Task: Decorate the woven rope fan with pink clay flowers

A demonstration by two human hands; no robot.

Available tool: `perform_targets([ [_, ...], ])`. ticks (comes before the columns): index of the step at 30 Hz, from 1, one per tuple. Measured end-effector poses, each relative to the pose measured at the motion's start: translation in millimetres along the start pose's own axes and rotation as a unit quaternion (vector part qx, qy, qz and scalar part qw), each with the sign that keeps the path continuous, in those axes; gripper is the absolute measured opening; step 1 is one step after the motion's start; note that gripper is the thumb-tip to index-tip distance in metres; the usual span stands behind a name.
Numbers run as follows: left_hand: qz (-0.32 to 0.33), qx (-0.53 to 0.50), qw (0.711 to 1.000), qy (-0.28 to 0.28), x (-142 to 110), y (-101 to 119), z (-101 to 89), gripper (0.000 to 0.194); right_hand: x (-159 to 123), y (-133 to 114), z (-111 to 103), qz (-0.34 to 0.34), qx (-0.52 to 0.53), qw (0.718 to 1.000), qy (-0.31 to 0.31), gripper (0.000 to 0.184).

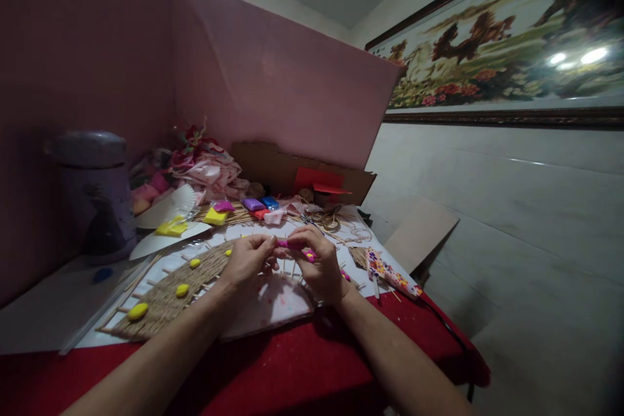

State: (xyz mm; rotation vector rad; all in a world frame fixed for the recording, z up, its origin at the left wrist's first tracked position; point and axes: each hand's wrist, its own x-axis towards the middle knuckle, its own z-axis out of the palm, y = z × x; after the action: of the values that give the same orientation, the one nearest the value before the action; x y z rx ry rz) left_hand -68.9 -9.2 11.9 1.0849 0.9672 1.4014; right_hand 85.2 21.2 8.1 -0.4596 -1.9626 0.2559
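Between the fingertips of both hands is a small piece of magenta modelling clay (282,243). My left hand (249,261) pinches it from the left, thumb and forefinger together. My right hand (319,261) closes on its other side. Beneath and to the left lies a curved panel of woven twine (166,290) with thin sticks along its edges. Several yellow clay balls (182,290) sit on that panel. To the right, partly covered by my right hand, are pink and yellow clay pieces (344,275). A white board (280,299) lies below my hands.
A lilac flask (100,201) stands at the left. Behind are clay packets (216,216), pink fabric (214,172), cardboard (273,169) and twine (331,221). A flower-patterned glue gun (390,273) lies right, its cord over the red tablecloth (292,364).
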Motion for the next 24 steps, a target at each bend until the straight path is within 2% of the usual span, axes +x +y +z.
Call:
perform_targets([
  [3, 0.016, 0.022, 0.999, -0.018, 0.6, -1.6, -0.7, 0.034, 0.3, -0.5, -0.4, -0.005, -0.003, 1.0, -0.004, 0.015],
  [7, 0.013, 0.009, 1.0, -0.004, 0.4, -0.7, -0.3, 0.032, -0.1, -0.5, -0.3, -0.002, -0.005, 1.0, -0.007, 0.017],
  [12, 0.0, 0.006, 1.0, -0.013, -1.9, 3.6, 1.6, 0.029, -0.4, -0.3, 0.2, -0.004, -0.003, 1.0, -0.01, 0.018],
  [16, 0.019, 0.01, 1.0, -0.004, -3.4, 6.1, 3.9, 0.022, -0.3, 0.0, 0.6, -0.004, -0.006, 1.0, -0.008, 0.018],
  [24, 0.072, 0.023, 0.995, 0.063, 3.4, 3.3, 3.1, 0.013, -0.3, -0.8, 1.0, -0.005, -0.007, 1.0, -0.015, 0.013],
])
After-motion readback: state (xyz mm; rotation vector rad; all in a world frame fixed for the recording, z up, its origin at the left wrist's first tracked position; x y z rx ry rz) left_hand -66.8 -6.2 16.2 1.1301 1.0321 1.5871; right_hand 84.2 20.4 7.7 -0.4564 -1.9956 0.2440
